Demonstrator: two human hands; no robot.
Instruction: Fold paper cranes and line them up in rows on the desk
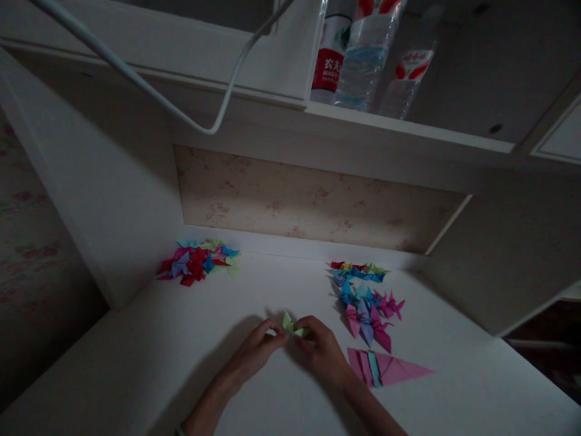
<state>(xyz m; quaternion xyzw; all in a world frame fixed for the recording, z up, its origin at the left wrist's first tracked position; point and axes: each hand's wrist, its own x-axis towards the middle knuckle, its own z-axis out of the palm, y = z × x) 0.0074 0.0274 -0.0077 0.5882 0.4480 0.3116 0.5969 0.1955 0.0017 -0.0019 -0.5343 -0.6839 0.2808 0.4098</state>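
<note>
A small light-green folded paper crane (288,323) is between my two hands, just above the white tabletop. My right hand (321,345) pinches its right side between thumb and fingers. At the crane's left lower edge, the thumb and index finger of my left hand (262,344) come together on the paper. The nearest other paper is a stack of pink folded paper (399,369) with a turquoise strip, to the right of my right hand. Behind that stack lie several folded cranes (363,315) in pink, purple and blue.
A pile of colourful folded paper (195,263) lies at the back left. Blue, red and green pieces (361,274) line the back right. Overhead, a shelf (408,130) holds plastic bottles (363,66), and a white cable (181,115) hangs down. Side panels flank the desk (267,399).
</note>
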